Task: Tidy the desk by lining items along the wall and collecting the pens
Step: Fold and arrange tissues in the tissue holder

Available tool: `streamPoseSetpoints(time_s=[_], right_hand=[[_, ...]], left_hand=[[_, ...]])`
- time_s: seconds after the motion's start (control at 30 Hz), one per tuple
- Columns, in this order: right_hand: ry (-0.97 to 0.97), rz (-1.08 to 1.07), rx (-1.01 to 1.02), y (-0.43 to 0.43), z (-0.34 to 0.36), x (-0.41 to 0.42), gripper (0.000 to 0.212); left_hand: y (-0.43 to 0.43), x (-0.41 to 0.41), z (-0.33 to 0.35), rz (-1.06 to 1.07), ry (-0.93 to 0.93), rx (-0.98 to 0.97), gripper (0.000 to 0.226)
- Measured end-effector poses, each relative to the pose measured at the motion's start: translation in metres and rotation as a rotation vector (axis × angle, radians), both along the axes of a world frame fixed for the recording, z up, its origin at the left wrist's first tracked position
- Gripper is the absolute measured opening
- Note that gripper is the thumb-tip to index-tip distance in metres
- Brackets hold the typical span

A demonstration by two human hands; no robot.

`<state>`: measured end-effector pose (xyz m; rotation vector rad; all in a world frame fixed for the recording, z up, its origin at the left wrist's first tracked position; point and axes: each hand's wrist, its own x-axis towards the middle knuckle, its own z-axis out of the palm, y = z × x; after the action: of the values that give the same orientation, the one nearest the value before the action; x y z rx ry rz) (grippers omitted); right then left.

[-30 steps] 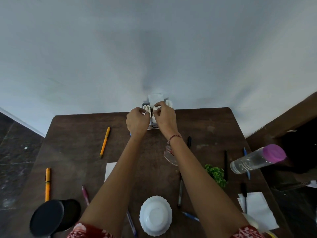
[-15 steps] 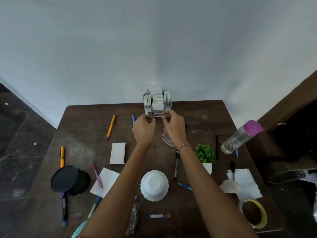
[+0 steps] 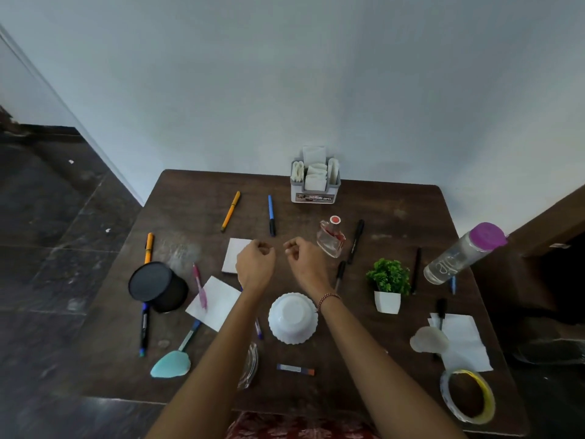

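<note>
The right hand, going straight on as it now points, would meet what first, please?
Probably the blue pen with a black cap, lying just ahead of the right hand; its height above the dark wooden desk is unclear, so it may pass over.

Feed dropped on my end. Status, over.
Left hand, right hand empty, loosely curled. Organizer at wall. Pens scattered, uncollected. Glass bottle beside right hand.
</note>
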<state>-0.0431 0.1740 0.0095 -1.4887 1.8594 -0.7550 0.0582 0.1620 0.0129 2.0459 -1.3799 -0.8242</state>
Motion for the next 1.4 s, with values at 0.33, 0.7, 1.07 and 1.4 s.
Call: streamPoseSetpoints(time_s=[0.33,0.7,1.07,1.4], right_hand=[[0.184,0.324,0.011,0.004,-0.044,0.072,0.027],[0.404,0.589,0.089,0.001,-0.08,0.109,0.032],[0.528,0.579,0.136,-0.003,-0.086,0.128,0.025],[0.269,0.442,0.253,0.0,-0.078,0.135,0.028]], left_hand=[[0.028,0.054,-0.053,0.578,0.489,0.244,0.039],[0.045,0.077,-0.077,0.723,0.507,0.44,0.053],[0.041,0.083,-0.085,0.712,0.531,0.48,0.058],[0.037,0.091,-0.083,0.77,0.729,0.435,0.06]])
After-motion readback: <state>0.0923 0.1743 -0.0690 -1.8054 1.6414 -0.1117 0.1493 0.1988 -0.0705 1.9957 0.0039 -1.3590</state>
